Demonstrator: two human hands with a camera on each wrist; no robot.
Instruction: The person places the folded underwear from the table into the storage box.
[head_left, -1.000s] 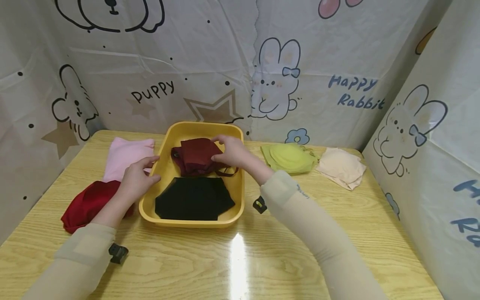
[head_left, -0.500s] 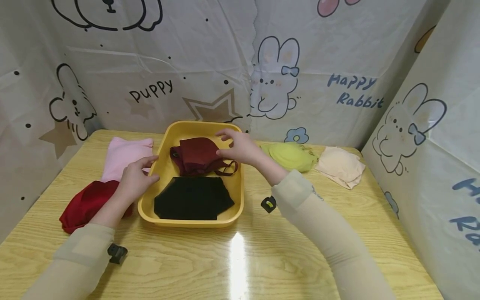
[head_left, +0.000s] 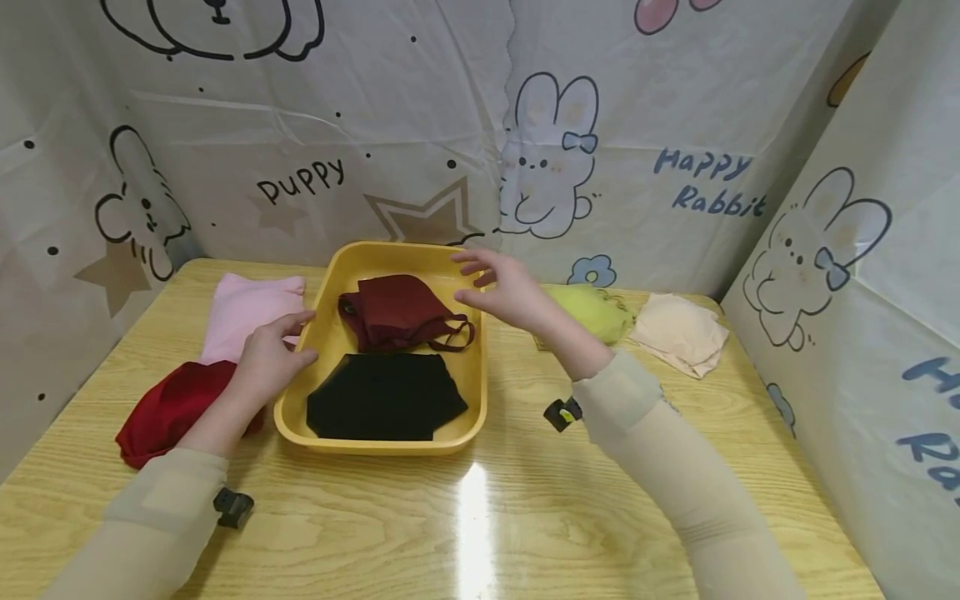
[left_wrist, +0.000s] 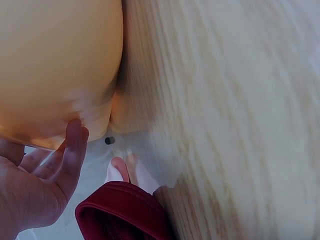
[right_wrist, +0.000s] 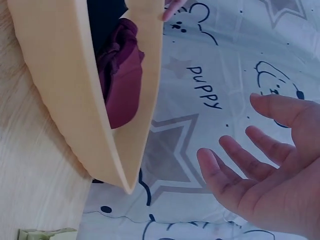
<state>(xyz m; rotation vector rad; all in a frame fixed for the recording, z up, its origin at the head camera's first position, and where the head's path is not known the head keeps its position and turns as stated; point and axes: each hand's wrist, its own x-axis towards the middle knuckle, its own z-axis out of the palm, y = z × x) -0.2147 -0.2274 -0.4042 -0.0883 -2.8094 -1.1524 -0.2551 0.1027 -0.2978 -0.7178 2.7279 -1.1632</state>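
Observation:
In the head view a yellow plastic basin (head_left: pixel 375 447) stands on the table. A folded maroon bra (head_left: pixel 397 308) with loose straps lies in its far half, and a flat folded black garment (head_left: pixel 386 397) in the near half. My left hand (head_left: pixel 266 358) holds the basin's left rim; the left wrist view shows its fingers (left_wrist: pixel 74 145) against the outer wall. Over the far right corner of the basin hovers my right hand (head_left: pixel 510 292), holding nothing. Its fingers spread apart in the right wrist view, away from the maroon bra (right_wrist: pixel 125 97).
A red garment (head_left: pixel 180 408) and a folded pink garment (head_left: pixel 255 312) lie left of the basin. To the right are a yellow-green bra (head_left: pixel 588 312), partly behind my right hand, and a folded beige garment (head_left: pixel 682 333). A printed curtain (head_left: pixel 420 108) encloses the table's back and sides.
My right hand has drawn away from the maroon bra, up and to the right, leaving it in the basin. The left hand has stayed at the rim.

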